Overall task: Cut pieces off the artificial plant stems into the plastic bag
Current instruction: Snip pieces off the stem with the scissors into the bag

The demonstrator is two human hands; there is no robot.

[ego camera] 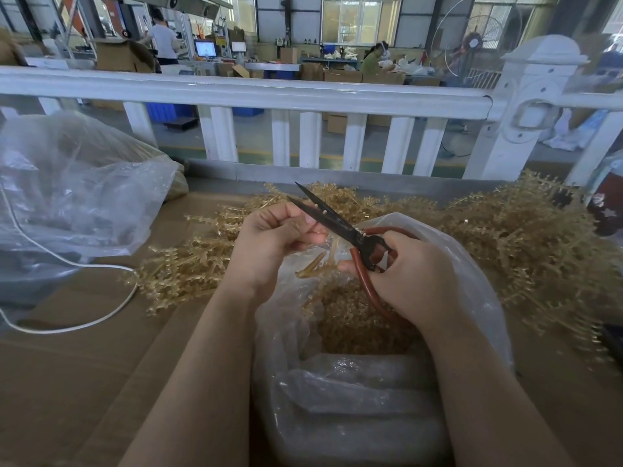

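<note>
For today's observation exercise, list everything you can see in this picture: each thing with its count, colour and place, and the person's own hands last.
Scissors: one, black blades open, red-brown handles, above the bag.
Stem: one, gold, held over the bag.
Plastic bag: one, clear, centre, gold cut pieces inside.
Plant stems: a heap, gold, across the table behind the bag.
Second plastic bag: one, clear, far left.
Cord: one, white, left.
Table: one, brown cardboard surface.
Railing: one, white, behind the table.
Left hand: grips the stem.
Right hand: grips the scissors' handles.
</note>
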